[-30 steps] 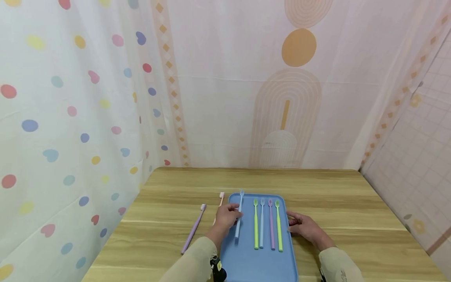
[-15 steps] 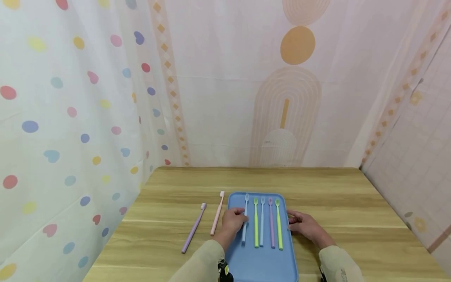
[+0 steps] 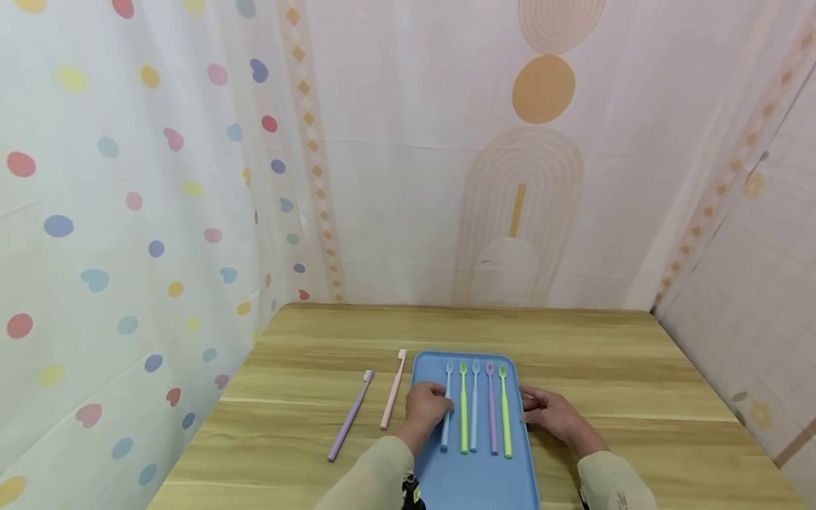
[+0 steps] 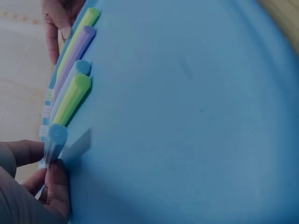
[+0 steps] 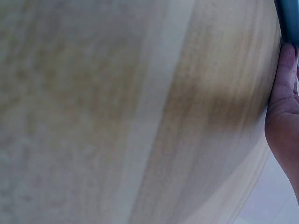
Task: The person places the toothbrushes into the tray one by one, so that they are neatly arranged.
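Note:
My left hand [image 3: 426, 407] pinches a light blue toothbrush [image 3: 445, 433] between thumb and fingers, over the left part of a blue tray [image 3: 474, 485]. In the left wrist view that toothbrush's handle end [image 4: 57, 135] casts a shadow on the tray. To its right lie a green toothbrush [image 3: 463, 421], another light blue toothbrush [image 3: 474, 418], a purple toothbrush [image 3: 492, 421] and a yellow-green toothbrush [image 3: 506, 418], side by side with bristle heads away from me. At the tray's right edge rests my right hand [image 3: 556, 416], its thumb straight against the rim in the right wrist view.
Left of the tray, a pink toothbrush [image 3: 393, 393] and a purple toothbrush [image 3: 350, 418] lie slanted on the wooden table [image 3: 612, 361]. Patterned curtains [image 3: 395, 212] hang behind the table and along its sides.
My left hand has carried the light blue toothbrush rightward and toward me, beside the row on the tray. The pink toothbrush is now uncovered. My right hand has stayed at the tray's edge.

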Action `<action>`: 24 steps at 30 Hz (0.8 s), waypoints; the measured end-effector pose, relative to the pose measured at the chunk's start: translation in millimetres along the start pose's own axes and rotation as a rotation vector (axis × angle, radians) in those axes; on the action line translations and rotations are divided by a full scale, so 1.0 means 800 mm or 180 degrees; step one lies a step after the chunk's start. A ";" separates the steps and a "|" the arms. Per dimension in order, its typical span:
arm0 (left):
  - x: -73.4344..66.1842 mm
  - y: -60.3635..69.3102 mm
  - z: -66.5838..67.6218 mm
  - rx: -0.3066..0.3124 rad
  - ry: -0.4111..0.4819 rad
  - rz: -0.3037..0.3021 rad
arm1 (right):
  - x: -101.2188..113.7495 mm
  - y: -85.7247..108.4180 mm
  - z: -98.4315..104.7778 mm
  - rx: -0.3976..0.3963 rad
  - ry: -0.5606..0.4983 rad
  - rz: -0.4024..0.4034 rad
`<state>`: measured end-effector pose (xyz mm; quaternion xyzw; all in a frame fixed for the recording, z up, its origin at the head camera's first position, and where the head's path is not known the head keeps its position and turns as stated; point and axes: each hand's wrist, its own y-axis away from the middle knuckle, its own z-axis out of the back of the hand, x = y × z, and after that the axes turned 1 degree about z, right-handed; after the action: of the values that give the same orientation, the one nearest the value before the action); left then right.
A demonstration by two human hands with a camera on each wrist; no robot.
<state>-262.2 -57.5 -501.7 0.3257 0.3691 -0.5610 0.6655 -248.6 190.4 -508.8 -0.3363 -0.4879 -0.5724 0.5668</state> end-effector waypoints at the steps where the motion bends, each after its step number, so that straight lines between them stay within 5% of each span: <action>1: 0.000 0.001 0.000 0.0025 -0.0030 -0.0002 | -0.001 0.001 0.000 0.0006 -0.0012 0.0000; 7: 0.000 0.004 0.000 0.0150 -0.0091 -0.0088 | -0.002 0.002 -0.001 -0.0002 -0.0028 0.0012; 16: 0.004 0.001 0.004 0.0034 -0.0077 -0.0397 | -0.002 0.003 0.001 -0.0016 -0.0002 -0.0001; 24: 0.014 -0.029 0.035 0.0084 0.0080 -0.0775 | -0.001 0.002 -0.001 0.0017 -0.0063 0.0065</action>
<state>-280.6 -90.4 -497.6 0.2941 0.4068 -0.6384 0.5835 -247.2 190.4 -509.2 -0.3454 -0.4915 -0.5619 0.5687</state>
